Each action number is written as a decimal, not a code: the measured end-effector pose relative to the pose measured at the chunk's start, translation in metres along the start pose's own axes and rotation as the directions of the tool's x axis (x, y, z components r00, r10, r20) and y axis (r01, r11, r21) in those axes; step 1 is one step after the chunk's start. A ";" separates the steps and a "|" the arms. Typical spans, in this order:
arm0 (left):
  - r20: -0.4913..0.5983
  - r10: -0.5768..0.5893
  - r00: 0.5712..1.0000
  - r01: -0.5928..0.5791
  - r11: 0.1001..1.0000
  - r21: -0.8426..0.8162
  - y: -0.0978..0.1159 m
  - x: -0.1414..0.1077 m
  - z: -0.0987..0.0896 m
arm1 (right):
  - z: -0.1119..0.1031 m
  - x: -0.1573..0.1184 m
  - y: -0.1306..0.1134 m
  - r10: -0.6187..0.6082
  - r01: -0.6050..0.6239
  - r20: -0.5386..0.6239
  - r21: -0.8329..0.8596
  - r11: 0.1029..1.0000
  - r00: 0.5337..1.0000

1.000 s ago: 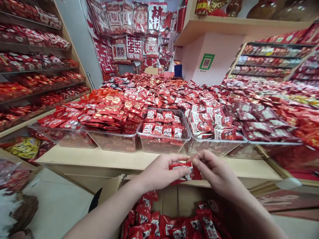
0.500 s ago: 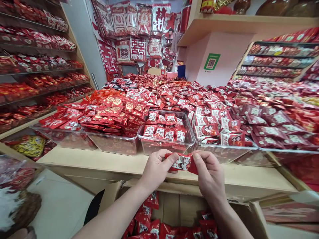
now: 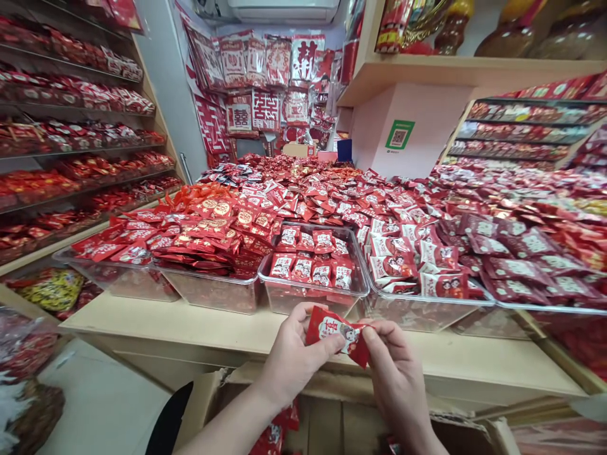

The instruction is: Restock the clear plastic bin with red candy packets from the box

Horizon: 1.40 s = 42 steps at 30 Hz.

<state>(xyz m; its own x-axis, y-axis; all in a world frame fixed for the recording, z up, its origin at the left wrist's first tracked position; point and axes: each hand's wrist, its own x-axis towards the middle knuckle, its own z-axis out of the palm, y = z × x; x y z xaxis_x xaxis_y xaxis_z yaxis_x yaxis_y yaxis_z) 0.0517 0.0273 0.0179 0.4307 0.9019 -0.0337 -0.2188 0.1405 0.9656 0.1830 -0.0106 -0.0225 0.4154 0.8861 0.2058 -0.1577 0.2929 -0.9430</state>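
Between both hands is a small red candy packet (image 3: 331,327) with white print and cartoon figures, tilted with its right end lower. My left hand (image 3: 296,354) pinches its left part, thumb across the front. At the right end, my right hand (image 3: 393,354) grips the packet's edge between thumb and fingers. Just beyond them, a clear plastic bin (image 3: 313,291) holds similar red packets standing in rows. Beneath my forearms is an open cardboard box (image 3: 327,420) with more red packets (image 3: 272,436) inside, partly hidden by my arms.
Neighbouring clear bins of red packets (image 3: 208,291) and maroon packets (image 3: 526,268) line the wooden counter edge (image 3: 156,325). Stocked shelves (image 3: 76,151) rise on the left. A wooden shelf (image 3: 427,72) juts out at the upper right, above a green QR sign (image 3: 399,136).
The packet has turned so more of its printed front shows, and its right end has dropped. Both hands have come slightly lower in view. The camera has tilted up a little.
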 end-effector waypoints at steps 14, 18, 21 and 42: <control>0.061 -0.005 0.998 0.013 0.992 -0.127 -0.008 -0.002 -0.004 | 0.011 -0.009 -0.007 0.140 -0.149 0.058 0.214 0.965 0.988; 0.064 -0.004 0.998 0.012 0.992 -0.129 -0.007 -0.001 -0.006 | 0.014 -0.011 -0.009 0.167 -0.172 0.044 0.248 0.953 0.985; 0.060 -0.018 0.998 0.025 0.992 -0.124 -0.005 -0.002 -0.006 | 0.007 -0.009 -0.005 0.143 -0.158 0.097 0.174 0.972 0.985; -0.036 -0.076 0.996 0.065 0.966 -0.249 0.003 -0.004 -0.010 | -0.001 0.025 -0.050 -0.503 0.845 0.723 -0.534 0.030 0.475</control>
<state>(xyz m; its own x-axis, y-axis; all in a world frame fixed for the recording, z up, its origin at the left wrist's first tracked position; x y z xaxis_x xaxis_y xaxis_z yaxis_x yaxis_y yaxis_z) 0.0407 0.0281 0.0182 0.4146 0.9026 -0.1160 -0.4017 0.2959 0.8666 0.2017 -0.0036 0.0298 -0.3708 0.5331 0.7605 0.8248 0.5654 0.0058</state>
